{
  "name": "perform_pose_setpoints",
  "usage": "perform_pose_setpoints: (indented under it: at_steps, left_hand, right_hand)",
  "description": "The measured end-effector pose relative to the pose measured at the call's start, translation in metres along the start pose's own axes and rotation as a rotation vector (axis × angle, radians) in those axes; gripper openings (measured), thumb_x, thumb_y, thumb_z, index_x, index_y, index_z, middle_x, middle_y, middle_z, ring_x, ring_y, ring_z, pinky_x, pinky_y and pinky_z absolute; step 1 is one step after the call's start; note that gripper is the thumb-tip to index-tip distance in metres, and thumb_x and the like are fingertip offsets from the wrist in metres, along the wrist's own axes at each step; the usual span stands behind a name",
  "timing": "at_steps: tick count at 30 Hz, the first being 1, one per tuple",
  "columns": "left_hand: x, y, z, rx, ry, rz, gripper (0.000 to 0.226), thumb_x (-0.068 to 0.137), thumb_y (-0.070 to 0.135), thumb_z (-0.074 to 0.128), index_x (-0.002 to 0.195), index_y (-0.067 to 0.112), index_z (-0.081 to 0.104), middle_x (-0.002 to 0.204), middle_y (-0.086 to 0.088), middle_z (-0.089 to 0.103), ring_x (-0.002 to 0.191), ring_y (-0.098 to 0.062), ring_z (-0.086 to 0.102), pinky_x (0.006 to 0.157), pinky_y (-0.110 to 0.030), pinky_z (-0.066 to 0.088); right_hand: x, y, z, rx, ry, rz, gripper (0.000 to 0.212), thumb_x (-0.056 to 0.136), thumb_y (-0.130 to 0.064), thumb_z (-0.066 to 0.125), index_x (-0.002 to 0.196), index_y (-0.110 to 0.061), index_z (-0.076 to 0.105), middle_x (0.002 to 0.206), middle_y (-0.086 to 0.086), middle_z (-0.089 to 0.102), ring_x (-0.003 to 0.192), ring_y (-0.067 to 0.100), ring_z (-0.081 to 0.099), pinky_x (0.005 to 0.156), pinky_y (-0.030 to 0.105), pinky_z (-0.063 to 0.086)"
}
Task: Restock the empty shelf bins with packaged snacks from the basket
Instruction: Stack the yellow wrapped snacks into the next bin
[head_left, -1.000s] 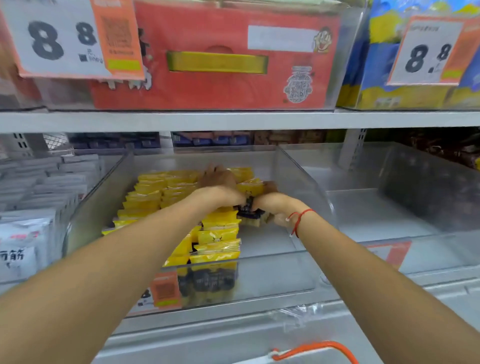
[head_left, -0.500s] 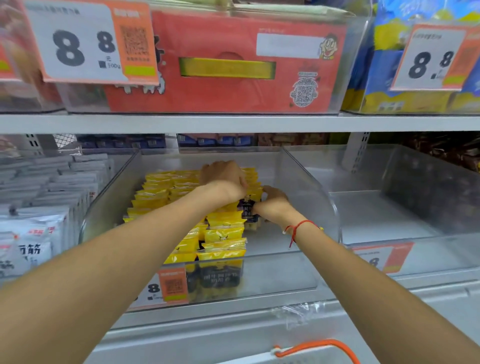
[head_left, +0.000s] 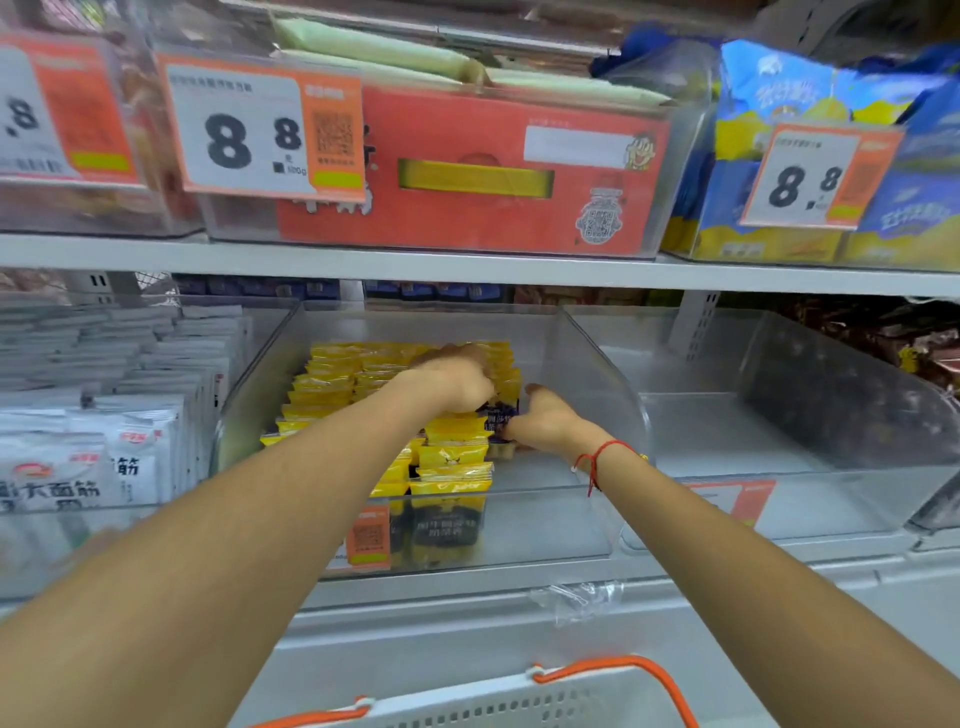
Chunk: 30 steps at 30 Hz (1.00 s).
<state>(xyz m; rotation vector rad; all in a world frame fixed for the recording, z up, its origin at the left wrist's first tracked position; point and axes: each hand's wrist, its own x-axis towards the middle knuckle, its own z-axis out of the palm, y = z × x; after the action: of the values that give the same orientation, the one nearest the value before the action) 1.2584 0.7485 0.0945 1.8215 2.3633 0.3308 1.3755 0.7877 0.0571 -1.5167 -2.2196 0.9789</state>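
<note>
Both my arms reach into a clear plastic shelf bin (head_left: 582, 364) on the lower shelf. Rows of yellow snack packets (head_left: 332, 384) stand in its left and middle part. My left hand (head_left: 457, 382) lies on top of the packets with its fingers curled over them. My right hand (head_left: 545, 423), with a red string on the wrist, holds a yellow-and-dark packet (head_left: 501, 415) at the right end of the rows. The right part of the bin floor is bare. The white basket (head_left: 519, 701) with orange handles shows at the bottom edge.
An empty clear bin (head_left: 779, 426) sits to the right. A bin of white packets (head_left: 104, 457) stands at the left. The upper shelf (head_left: 467, 267) carries a red box (head_left: 467, 171), blue-yellow bags (head_left: 831, 104) and price tags.
The view has tilted up and shifted a little. My right hand has moved slightly back along the packet row. My left hand stays on the packets.
</note>
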Motion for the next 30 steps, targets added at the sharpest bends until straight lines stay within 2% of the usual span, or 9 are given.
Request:
perform_pose_setpoints:
  at_steps: [3, 8, 10, 13, 16, 19, 25, 27, 30]
  left_hand:
    - [-0.028, 0.002, -0.016, -0.125, 0.062, -0.02, 0.031, 0.091, 0.023, 0.047, 0.118, 0.018, 0.062, 0.117, -0.005, 0.064, 0.102, -0.028, 0.059, 0.089, -0.036, 0.051]
    - [-0.085, 0.009, -0.029, -0.324, 0.215, -0.082, 0.027, 0.089, 0.024, 0.051, 0.111, 0.028, 0.067, 0.115, 0.0, 0.067, 0.103, -0.025, 0.062, 0.086, -0.035, 0.052]
    - [-0.116, 0.016, -0.022, -0.409, 0.236, -0.052, 0.022, 0.091, 0.024, 0.053, 0.105, 0.03, 0.069, 0.113, 0.006, 0.068, 0.101, -0.021, 0.063, 0.084, -0.031, 0.051]
    - [-0.162, 0.021, 0.009, -0.536, 0.22, -0.022, 0.016, 0.089, 0.025, 0.057, 0.093, 0.033, 0.07, 0.106, 0.01, 0.07, 0.097, -0.015, 0.064, 0.083, -0.027, 0.05]
    - [-0.201, 0.015, 0.054, -0.677, 0.148, -0.045, 0.019, 0.085, 0.024, 0.062, 0.073, 0.039, 0.064, 0.094, 0.01, 0.072, 0.096, -0.014, 0.067, 0.088, -0.032, 0.052]
    - [-0.238, 0.003, 0.099, -0.727, 0.05, -0.082, 0.015, 0.088, 0.024, 0.063, 0.079, 0.035, 0.065, 0.091, 0.009, 0.07, 0.093, -0.014, 0.066, 0.085, -0.031, 0.051]
    - [-0.276, -0.024, 0.19, -0.795, -0.131, -0.205, 0.017, 0.089, 0.019, 0.062, 0.083, 0.034, 0.066, 0.093, 0.006, 0.07, 0.094, -0.017, 0.066, 0.09, -0.038, 0.052]
    - [-0.286, -0.027, 0.217, -0.802, -0.213, -0.229, 0.013, 0.091, 0.018, 0.06, 0.089, 0.028, 0.067, 0.102, 0.002, 0.07, 0.093, -0.016, 0.065, 0.091, -0.036, 0.051]
    - [-0.299, -0.042, 0.252, -0.738, -0.342, -0.267, 0.014, 0.094, 0.017, 0.057, 0.095, 0.023, 0.069, 0.11, 0.0, 0.067, 0.09, -0.016, 0.063, 0.088, -0.034, 0.051]
  right_hand:
    - [-0.027, 0.0, -0.012, -0.054, 0.048, -0.018, 0.051, 0.09, -0.007, 0.053, 0.138, 0.002, 0.036, 0.134, 0.017, 0.046, 0.117, 0.033, 0.053, 0.095, 0.041, 0.049]
    - [-0.092, 0.007, -0.031, -0.033, 0.165, -0.171, 0.032, 0.086, -0.017, 0.063, 0.118, -0.011, 0.062, 0.122, 0.007, 0.062, 0.114, 0.024, 0.058, 0.096, 0.041, 0.048]
    - [-0.123, 0.015, -0.031, -0.023, 0.28, -0.24, 0.016, 0.086, -0.014, 0.062, 0.098, -0.022, 0.069, 0.106, 0.0, 0.069, 0.1, 0.016, 0.062, 0.091, 0.032, 0.049]
    - [-0.168, 0.028, -0.02, 0.05, 0.438, -0.302, 0.022, 0.085, -0.007, 0.058, 0.081, -0.026, 0.068, 0.082, -0.006, 0.067, 0.075, 0.01, 0.059, 0.071, 0.022, 0.044]
    - [-0.201, 0.054, 0.006, 0.179, 0.31, -0.24, 0.025, 0.082, -0.001, 0.058, 0.075, -0.023, 0.067, 0.069, -0.005, 0.064, 0.06, 0.008, 0.061, 0.065, 0.025, 0.048]
    - [-0.232, 0.092, 0.04, 0.243, 0.077, -0.109, 0.021, 0.083, 0.003, 0.056, 0.078, -0.014, 0.067, 0.067, 0.003, 0.065, 0.047, -0.003, 0.058, 0.052, 0.015, 0.045]
    - [-0.263, 0.17, 0.104, 0.21, -0.145, 0.095, 0.019, 0.087, 0.0, 0.055, 0.079, -0.013, 0.066, 0.082, 0.001, 0.064, 0.066, 0.011, 0.063, 0.06, 0.019, 0.052]
    - [-0.266, 0.204, 0.124, 0.151, -0.182, 0.165, 0.019, 0.087, -0.004, 0.057, 0.078, -0.018, 0.065, 0.09, 0.005, 0.065, 0.082, 0.021, 0.067, 0.075, 0.032, 0.056]
    - [-0.265, 0.248, 0.141, -0.054, -0.239, 0.255, 0.017, 0.087, -0.011, 0.06, 0.104, -0.013, 0.064, 0.112, 0.013, 0.064, 0.106, 0.028, 0.06, 0.089, 0.036, 0.049]
